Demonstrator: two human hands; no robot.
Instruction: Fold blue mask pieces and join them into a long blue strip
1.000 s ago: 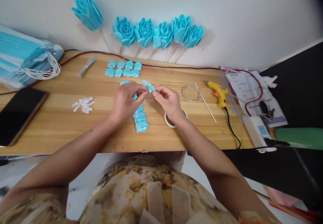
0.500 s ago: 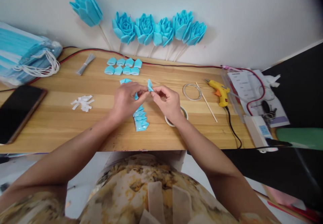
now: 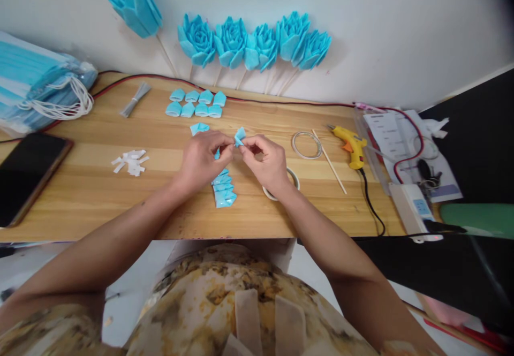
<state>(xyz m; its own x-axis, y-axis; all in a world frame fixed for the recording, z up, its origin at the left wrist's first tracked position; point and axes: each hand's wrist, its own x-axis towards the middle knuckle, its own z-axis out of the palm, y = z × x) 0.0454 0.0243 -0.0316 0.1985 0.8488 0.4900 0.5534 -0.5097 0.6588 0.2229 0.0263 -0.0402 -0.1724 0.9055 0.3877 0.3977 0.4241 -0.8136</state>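
Note:
Both hands meet over the middle of the wooden table [image 3: 80, 195]. My left hand [image 3: 203, 158] and my right hand [image 3: 265, 160] pinch a small folded blue fabric piece [image 3: 239, 136] between their fingertips. Directly below the hands lies a row of folded blue pieces [image 3: 223, 187]. A single blue piece [image 3: 199, 128] lies just beyond my left hand. Further back sit two rows of rolled blue petals [image 3: 196, 104]. A roll of tape [image 3: 289, 176] rests partly hidden under my right wrist.
Blue fabric flowers on sticks [image 3: 252, 45] lean on the wall. A stack of face masks [image 3: 40, 91], a phone [image 3: 28, 176], white scraps [image 3: 130, 162] and wire ties [image 3: 135, 99] lie left. Right: a wire ring [image 3: 306, 145], a stick [image 3: 329, 154], a yellow glue gun [image 3: 349, 143], a power strip [image 3: 412, 209].
The blue piece between my fingertips has been folded from a flat strip into a smaller, upright shape. My hands stayed in nearly the same spot, drawing slightly closer together.

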